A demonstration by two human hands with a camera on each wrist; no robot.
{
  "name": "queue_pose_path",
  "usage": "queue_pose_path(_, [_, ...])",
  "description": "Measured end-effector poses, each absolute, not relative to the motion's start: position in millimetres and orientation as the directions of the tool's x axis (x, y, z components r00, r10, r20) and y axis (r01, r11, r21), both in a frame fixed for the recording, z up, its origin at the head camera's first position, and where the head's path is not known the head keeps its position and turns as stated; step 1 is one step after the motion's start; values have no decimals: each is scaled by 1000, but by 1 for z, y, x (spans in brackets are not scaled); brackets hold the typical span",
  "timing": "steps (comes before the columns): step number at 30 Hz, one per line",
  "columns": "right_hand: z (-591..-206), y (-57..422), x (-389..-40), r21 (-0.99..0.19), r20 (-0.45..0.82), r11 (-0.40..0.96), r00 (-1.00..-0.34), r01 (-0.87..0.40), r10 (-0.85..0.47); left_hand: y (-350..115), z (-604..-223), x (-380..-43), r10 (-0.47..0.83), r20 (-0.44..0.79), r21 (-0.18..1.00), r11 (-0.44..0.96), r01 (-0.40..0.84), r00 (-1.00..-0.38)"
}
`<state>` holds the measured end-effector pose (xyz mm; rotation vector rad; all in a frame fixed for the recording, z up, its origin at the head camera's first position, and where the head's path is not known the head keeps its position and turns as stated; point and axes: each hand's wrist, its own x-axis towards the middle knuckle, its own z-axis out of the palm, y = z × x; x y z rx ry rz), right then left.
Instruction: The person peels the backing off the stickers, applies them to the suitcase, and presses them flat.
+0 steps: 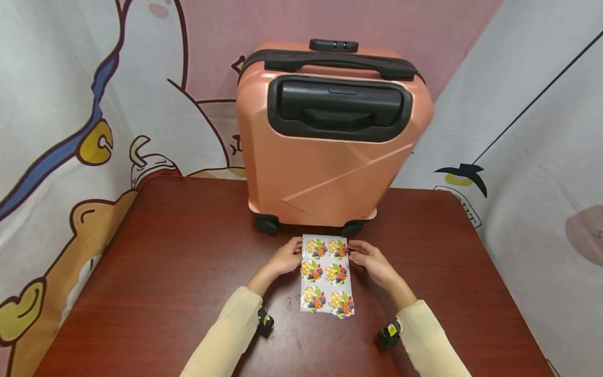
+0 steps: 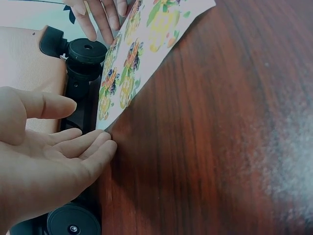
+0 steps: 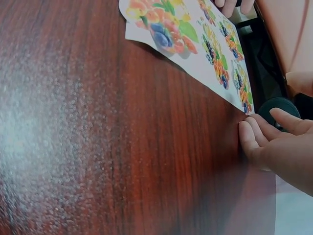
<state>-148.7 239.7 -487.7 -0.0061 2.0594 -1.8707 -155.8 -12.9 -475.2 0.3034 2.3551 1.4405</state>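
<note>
A white sheet of fruit stickers (image 1: 326,275) lies on the table in front of the suitcase, with colourful fruit clusters in two columns. At its far left corner, the fingertips of my left hand (image 1: 286,257) touch the edge. My right hand (image 1: 375,262) is at the opposite far corner, fingertips against the sheet's edge. In the left wrist view, the left hand (image 2: 58,152) has its thumb held apart from loosely bent fingers. The right wrist view shows the right hand (image 3: 279,137) with its fingers extended by the sheet's corner (image 3: 247,105).
An upright pink-orange suitcase (image 1: 325,178) with a black handle stands on the table just beyond the sheet. Its black wheels (image 1: 267,225) are close to the left hand. The reddish-brown wooden table (image 1: 188,251) spreads out around. A cartoon-printed cloth (image 1: 155,63) hangs behind.
</note>
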Motion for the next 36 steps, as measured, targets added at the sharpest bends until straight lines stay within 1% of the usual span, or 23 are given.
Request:
queue_pose_path(9, [-489, 240, -149, -966, -250, 123, -936, 226, -247, -13, -476, -156, 373, -179, 896, 444, 6, -911])
queue_pose_path(19, [-484, 239, -148, -970, -235, 107, -949, 217, -209, -12, -477, -157, 356, -154, 906, 423, 12, -922])
queue_pose_path(36, [-487, 243, -146, -978, -206, 64, -966, 199, -156, -12, -473, -155, 318, -102, 933, 359, 20, -943])
